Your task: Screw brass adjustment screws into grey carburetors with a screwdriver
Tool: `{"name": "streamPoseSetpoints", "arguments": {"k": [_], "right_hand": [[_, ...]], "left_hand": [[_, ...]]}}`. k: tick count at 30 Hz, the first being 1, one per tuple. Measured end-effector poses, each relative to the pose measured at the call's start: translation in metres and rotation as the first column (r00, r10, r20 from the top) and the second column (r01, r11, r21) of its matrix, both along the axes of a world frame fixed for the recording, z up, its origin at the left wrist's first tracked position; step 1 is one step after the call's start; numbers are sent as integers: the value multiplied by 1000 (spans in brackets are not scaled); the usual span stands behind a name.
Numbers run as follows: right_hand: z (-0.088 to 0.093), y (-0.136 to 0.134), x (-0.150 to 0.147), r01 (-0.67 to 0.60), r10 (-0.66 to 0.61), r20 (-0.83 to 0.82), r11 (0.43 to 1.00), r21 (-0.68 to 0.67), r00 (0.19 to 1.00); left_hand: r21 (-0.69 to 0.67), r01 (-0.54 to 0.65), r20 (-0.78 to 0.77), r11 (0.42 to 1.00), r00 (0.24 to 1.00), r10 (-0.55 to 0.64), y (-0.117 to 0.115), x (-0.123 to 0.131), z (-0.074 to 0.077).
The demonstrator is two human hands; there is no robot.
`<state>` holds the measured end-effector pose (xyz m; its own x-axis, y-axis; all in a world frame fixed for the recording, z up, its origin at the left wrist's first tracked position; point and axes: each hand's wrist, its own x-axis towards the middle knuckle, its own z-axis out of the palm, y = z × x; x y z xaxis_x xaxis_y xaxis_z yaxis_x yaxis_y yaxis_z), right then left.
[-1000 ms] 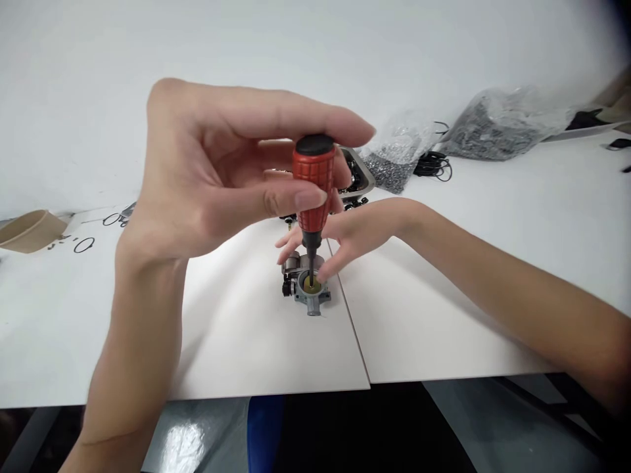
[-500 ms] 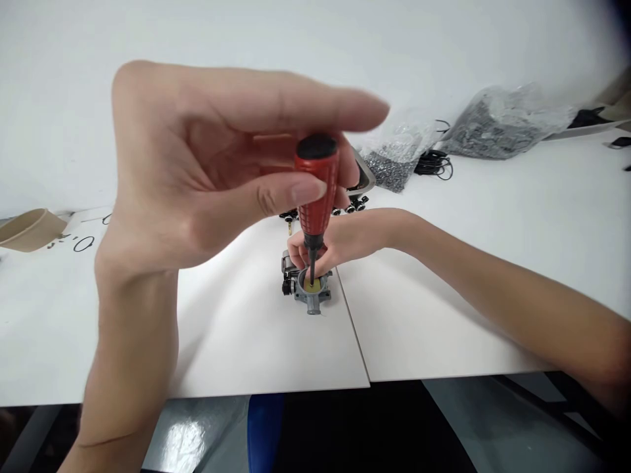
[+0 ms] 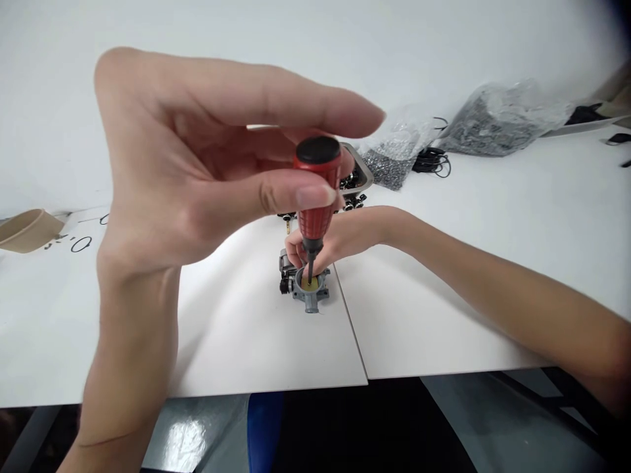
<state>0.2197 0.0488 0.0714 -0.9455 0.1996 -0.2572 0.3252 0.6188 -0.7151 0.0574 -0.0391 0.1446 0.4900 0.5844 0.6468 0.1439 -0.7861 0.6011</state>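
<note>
My left hand grips the red handle of a screwdriver, thumb on one side and fingers on the other. The screwdriver stands nearly upright, its tip at the yellow disc inside the round bore of a grey metal part. That part lies on the white table, with a black fitting on its left side. My right hand reaches in from the right behind the screwdriver, its fingers closed at the rim of the bore; the screwdriver partly covers them.
Behind the hands are a metal tray and small black parts. Clear bags and a black cable coil lie back right. A tan bowl and black rings are at left.
The fingers and thumb of my left hand have shifted slightly around the screwdriver handle, which leans a little more. My right hand stays at the metal part.
</note>
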Motion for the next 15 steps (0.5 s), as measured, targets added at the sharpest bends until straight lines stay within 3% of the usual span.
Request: {"name": "streamPoseSetpoints", "arguments": {"k": [5,12,15], "right_hand": [[2,-2,1,19,-20,12,1000,16,1000],[-2,0,-4,-6,7,17,998,-57,1000],[-1,0,-5,2,-1,7,998,-55,1000]], "left_hand": [[-35,44,-29,998,999,-45,2,0,1],[269,130,-104,954,989,-106,27,-4,-3],[240,140,-84,961,989,-123,20,-2,-1]]}}
